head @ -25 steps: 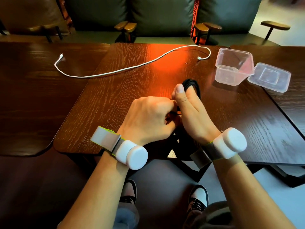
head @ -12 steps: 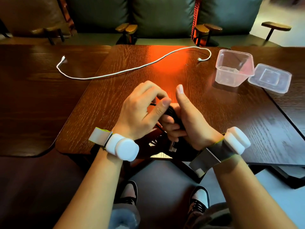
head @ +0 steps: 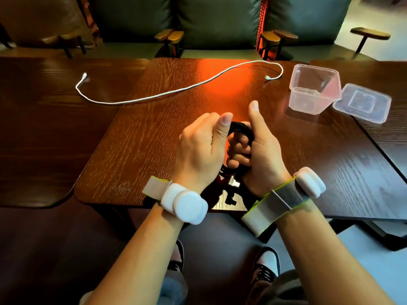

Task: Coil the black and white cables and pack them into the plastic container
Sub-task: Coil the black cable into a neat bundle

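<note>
A coiled black cable (head: 240, 127) sits between both hands over the near middle of the brown table (head: 143, 139). My right hand (head: 262, 150) grips the coil, thumb raised. My left hand (head: 202, 146) closes on the coil's left side, thumb on top. A silver plug (head: 233, 183) of the black cable hangs below the hands. The white cable (head: 176, 91) lies uncoiled across the far part of the table. The clear plastic container (head: 313, 89) stands open at the far right, apart from both hands.
The container's clear lid (head: 362, 103) lies flat just right of the container. A second dark table (head: 44, 128) adjoins on the left, another at the right (head: 392, 133). Green padded seats (head: 215, 20) line the far side.
The black coil has been turned and lifted between the hands. My left hand moved from a loose reach over it to a closed grip on its left side.
</note>
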The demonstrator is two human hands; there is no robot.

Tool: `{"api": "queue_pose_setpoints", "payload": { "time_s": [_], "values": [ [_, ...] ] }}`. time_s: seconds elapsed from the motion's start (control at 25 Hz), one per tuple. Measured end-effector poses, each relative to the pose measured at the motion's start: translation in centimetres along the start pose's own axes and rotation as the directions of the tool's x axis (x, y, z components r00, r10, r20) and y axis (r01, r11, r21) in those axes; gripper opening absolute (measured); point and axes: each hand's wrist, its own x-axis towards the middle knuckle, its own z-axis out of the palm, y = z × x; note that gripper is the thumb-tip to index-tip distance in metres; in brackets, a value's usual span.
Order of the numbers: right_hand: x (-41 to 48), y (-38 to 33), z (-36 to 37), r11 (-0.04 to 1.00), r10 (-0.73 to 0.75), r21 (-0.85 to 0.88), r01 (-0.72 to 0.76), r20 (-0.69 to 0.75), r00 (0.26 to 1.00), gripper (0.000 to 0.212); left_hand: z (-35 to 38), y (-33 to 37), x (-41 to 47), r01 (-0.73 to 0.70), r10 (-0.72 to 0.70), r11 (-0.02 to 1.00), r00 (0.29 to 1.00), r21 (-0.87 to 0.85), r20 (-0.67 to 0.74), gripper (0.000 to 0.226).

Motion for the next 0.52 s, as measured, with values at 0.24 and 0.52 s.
{"api": "queue_pose_setpoints", "payload": {
  "time_s": [0.24, 0.52],
  "values": [
    [1.1, 0.8, -0.6, 0.986, -0.116, -0.147, 0.076, -0.288, 0.951, 0.066, 1.0, 1.0, -0.7, 0.192, -0.191, 0.981, 0.974, 0.009, 0.125, 0.048],
    [0.7, 1.3, -0.4, 0.900, -0.330, -0.336, 0.277, -0.110, 0.938, 0.058, 2.0, 0.5, -0.6, 0.559, -0.506, 0.675, 0.826, -0.481, 0.249, 0.028]
  ]
}}
